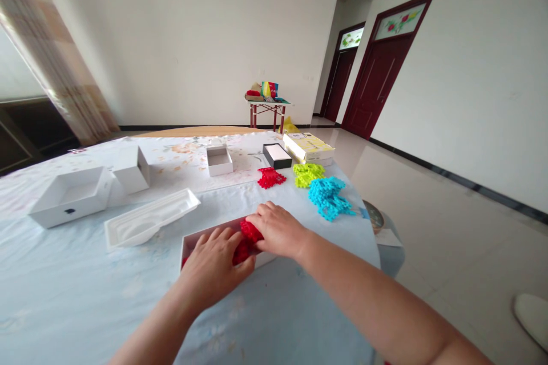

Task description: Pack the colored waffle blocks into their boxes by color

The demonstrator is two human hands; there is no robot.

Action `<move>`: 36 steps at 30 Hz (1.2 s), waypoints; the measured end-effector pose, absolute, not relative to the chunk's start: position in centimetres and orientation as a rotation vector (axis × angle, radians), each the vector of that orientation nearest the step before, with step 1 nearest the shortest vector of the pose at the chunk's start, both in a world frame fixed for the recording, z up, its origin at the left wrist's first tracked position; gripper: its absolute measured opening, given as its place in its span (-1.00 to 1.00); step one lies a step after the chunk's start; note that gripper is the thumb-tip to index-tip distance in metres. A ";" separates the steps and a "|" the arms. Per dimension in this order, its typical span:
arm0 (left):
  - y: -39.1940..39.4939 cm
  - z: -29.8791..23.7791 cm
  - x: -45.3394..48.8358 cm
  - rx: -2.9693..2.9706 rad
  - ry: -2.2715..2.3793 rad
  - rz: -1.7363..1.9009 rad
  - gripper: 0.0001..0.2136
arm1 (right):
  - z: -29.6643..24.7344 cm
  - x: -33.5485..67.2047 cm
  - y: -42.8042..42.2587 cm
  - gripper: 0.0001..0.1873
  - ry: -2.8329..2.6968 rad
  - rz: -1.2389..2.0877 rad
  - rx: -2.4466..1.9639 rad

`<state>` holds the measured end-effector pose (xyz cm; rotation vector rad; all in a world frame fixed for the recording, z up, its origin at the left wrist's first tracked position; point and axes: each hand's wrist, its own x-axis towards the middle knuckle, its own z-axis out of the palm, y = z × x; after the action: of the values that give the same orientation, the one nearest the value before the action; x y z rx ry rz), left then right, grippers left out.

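Note:
A long, shallow white box [196, 238] with a pinkish inside lies on the near part of the table, with red openwork plastic pieces [242, 252] in it. My left hand [216, 265] lies over the left half of the box, its fingers spread across the red pieces and its thumb apart near the front wall. At the right end, my right hand [277, 230] has thumb and fingers closed round a red plastic piece [252, 230]. The undersides of both hands and much of the box's contents are hidden.
Beyond the box lie a red cluster [271, 178], lime-green pieces [309, 175] and blue pieces [329, 198]. A white plastic tray [152, 219], open white boxes [71, 197] [220, 161], an upended white box [132, 171], a black-edged box [277, 155] and a yellow-white box [308, 148] stand around.

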<state>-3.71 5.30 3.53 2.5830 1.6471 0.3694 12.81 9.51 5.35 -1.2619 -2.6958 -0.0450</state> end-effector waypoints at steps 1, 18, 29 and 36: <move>5.2 3.5 -3.7 2.592 1.646 0.381 -0.79 | 5.4 13.0 9.6 -0.63 -2.719 -0.003 -1.209; 4.8 4.4 -3.9 2.514 1.666 0.554 -0.63 | 6.0 14.9 10.8 -0.48 -2.572 0.510 -0.965; 5.1 3.1 -4.6 2.534 1.651 0.407 -0.58 | 2.6 14.6 11.5 -0.80 -2.378 0.539 -0.917; 5.0 4.1 -5.0 2.529 1.589 0.427 -0.51 | 3.5 16.0 12.0 -0.76 -2.152 0.772 -0.970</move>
<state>-4.98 5.01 4.11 2.5287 1.5891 0.4273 16.01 11.99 3.54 -0.9697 -2.1521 0.7722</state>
